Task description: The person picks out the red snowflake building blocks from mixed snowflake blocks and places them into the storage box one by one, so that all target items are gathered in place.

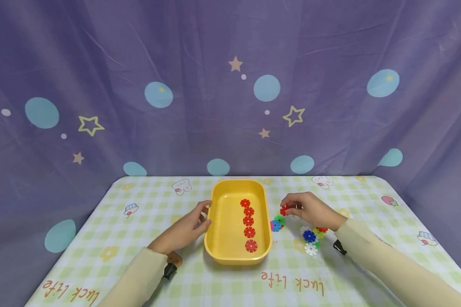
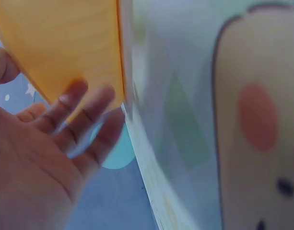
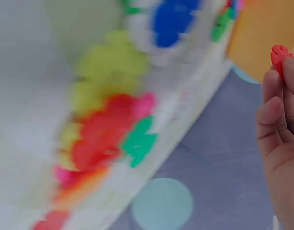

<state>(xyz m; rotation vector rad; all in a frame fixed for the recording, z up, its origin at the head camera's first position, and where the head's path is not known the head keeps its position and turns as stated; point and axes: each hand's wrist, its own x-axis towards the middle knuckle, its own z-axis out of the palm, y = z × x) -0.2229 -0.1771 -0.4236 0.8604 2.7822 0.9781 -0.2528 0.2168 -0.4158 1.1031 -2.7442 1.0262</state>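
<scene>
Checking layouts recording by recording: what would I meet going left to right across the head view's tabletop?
Left hand, rectangular yellow plastic tray, light-blue notched plastic disc, pinched red notched plastic disc, right hand.

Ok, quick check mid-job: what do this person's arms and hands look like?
The left hand and right hand are bare, without gloves. The left sleeve and right sleeve are long, plain and pale cream. A small black piece shows beside each cuff; its details are unclear.
</scene>
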